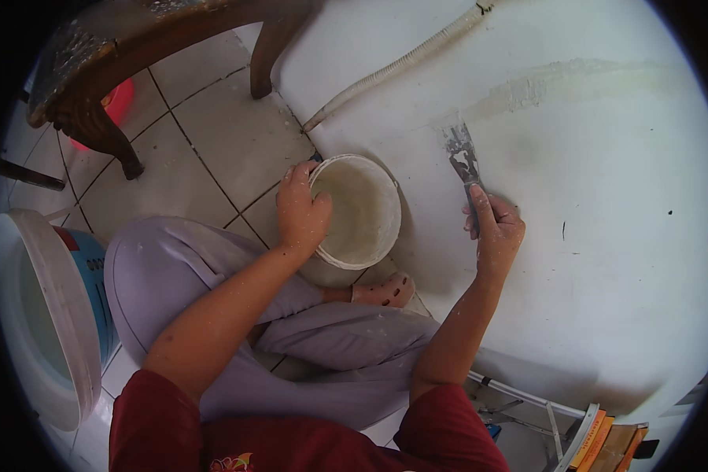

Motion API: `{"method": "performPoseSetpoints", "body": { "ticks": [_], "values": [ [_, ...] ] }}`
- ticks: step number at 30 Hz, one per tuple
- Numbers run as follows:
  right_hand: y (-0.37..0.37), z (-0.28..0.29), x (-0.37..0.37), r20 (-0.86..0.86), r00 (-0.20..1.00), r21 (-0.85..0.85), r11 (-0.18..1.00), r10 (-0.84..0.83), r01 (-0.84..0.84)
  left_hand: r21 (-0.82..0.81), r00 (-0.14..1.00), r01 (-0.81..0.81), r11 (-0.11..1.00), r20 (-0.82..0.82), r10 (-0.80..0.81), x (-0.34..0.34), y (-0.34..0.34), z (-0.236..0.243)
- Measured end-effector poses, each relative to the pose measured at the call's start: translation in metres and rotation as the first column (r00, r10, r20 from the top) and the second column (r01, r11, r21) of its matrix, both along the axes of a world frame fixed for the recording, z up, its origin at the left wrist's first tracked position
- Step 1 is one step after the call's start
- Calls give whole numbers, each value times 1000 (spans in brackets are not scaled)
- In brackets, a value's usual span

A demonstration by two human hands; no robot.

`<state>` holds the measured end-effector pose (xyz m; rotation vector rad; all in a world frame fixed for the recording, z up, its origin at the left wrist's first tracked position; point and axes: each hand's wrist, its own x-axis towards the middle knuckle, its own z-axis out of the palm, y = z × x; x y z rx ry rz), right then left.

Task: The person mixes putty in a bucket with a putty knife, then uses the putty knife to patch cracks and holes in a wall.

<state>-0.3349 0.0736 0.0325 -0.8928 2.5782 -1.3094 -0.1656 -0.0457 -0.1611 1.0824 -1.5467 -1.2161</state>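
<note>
My right hand is closed round the handle of a putty knife. Its grey blade, smeared with white filler, lies against the white wall, at the end of a damp-looking streak of filler. A round white bucket stands on the floor beside the wall, with a pale coating inside. On its left rim my left hand grips, the thumb reaching over the edge and the fingertips partly hidden. White specks dot both hands and forearms.
A corrugated pipe runs down the wall to the tiled floor. Carved wooden furniture stands at upper left, near a red object. A large blue-and-white bucket is at left. Lower right has a metal rack and boxes.
</note>
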Motion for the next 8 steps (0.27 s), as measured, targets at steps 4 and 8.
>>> {"method": "performPoseSetpoints", "body": {
  "ticks": [4, 8],
  "values": [
    [15, -7, -5, -36, 999, -40, 999, -25, 23, 25, 999, 32, 999, -23, -31, 3, -3, 1],
    [15, -7, -2, 91, 996, -92, 996, -8, 16, 40, 997, 52, 998, -55, -50, 2, -2, -1]
  ]
}}
